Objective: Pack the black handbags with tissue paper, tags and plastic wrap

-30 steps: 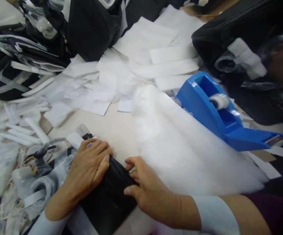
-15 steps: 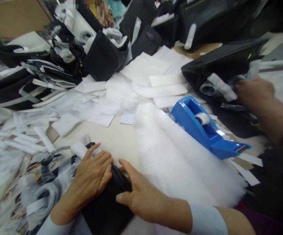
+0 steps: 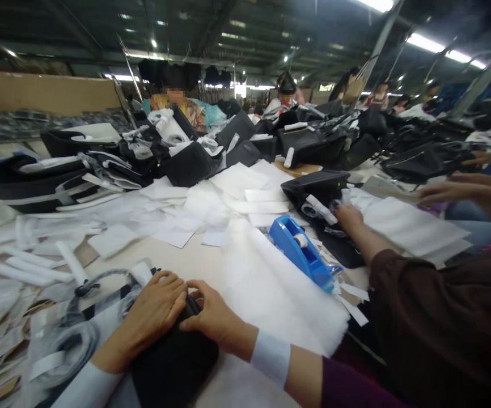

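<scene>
A black bag (image 3: 175, 362) lies on the table directly before me, its lower part running out of the picture. My left hand (image 3: 156, 309) rests over its upper left side, fingers bent around the top edge. On the opposite side, my right hand (image 3: 214, 317) grips the same top edge between curved fingers and thumb, its fingertips close to the left hand. Beside my left wrist are a plastic-wrapped strap coil (image 3: 73, 351) and a small white wrapped piece (image 3: 141, 273). The bag's far side is hidden under my hands.
A blue tape dispenser (image 3: 300, 252) stands right of a white foam sheet (image 3: 271, 289). Paper sheets (image 3: 211, 198) and white foam rolls (image 3: 37, 266) cover the table. Black bags (image 3: 190, 164) pile up behind. At right, a co-worker's hand (image 3: 350, 218) touches another black bag (image 3: 313, 187).
The view has tilted up, bringing the hall and more people into sight. My right hand's fingers have closed in on the bag's edge, nearer my left hand.
</scene>
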`<state>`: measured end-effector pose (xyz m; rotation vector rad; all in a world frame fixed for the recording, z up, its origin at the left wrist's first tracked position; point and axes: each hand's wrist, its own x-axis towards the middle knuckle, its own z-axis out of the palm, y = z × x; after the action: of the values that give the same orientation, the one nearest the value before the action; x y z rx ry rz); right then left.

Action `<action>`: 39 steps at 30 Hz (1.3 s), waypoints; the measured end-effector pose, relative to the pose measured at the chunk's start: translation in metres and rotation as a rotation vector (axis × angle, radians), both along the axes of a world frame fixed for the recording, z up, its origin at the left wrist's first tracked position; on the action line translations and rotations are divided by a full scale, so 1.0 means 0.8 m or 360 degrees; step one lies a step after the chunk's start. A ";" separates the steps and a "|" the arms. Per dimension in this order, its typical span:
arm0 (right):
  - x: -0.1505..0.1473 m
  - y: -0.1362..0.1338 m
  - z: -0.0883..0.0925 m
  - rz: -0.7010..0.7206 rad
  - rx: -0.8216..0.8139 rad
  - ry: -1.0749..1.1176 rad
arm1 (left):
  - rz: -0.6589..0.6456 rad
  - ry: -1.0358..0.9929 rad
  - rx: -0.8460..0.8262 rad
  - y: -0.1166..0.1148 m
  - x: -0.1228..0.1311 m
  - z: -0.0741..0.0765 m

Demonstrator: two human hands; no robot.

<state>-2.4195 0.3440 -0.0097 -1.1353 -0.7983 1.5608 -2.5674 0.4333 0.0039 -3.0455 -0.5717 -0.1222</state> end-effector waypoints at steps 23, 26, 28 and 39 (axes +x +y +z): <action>0.228 0.213 0.088 0.0106 -0.0186 -0.3016 | 0.0090 -0.0341 -0.0064 -0.008 -0.003 0.009; 0.224 0.225 0.064 0.0204 -0.0210 -0.3109 | 0.0130 -0.0329 -0.0111 -0.011 -0.003 0.014; 0.221 0.228 0.053 0.0233 -0.0149 -0.3156 | 0.0154 -0.0311 -0.0152 -0.013 -0.003 0.019; 0.151 0.172 0.104 0.0101 0.1482 -0.3028 | 0.0151 -0.0294 -0.0241 -0.009 -0.003 0.028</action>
<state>-2.2990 0.4814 0.0737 -1.5357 -2.3412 -0.4749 -2.5698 0.4261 0.0264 -3.1659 -0.7697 -0.3769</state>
